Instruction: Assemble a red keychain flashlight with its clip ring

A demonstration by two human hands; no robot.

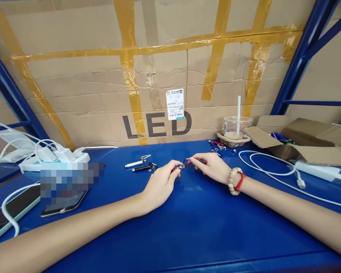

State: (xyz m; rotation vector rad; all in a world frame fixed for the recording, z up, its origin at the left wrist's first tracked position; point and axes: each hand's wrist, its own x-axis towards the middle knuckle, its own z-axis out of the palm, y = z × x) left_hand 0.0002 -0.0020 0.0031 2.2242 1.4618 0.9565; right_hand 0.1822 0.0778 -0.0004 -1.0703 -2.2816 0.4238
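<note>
Above the middle of the blue surface, my left hand (163,184) is closed around a small keychain flashlight (182,166), mostly hidden by the fingers; a silver end and a bit of red show. Just right of it, my right hand (211,167) pinches a red carabiner clip (187,161) between thumb and fingers. Whether the clip is joined to the flashlight I cannot tell. Left of my hands lie a silver keychain flashlight (133,164) and a black keychain flashlight (141,168), with small metal clips beside them.
Red and blue keychain flashlights (217,147) lie by a plastic cup (235,125) with a straw. An open cardboard box (315,151) and a white cable (268,173) are at right. A power strip (82,158) and a phone (65,204) are at left. A large carton (88,94) stands behind.
</note>
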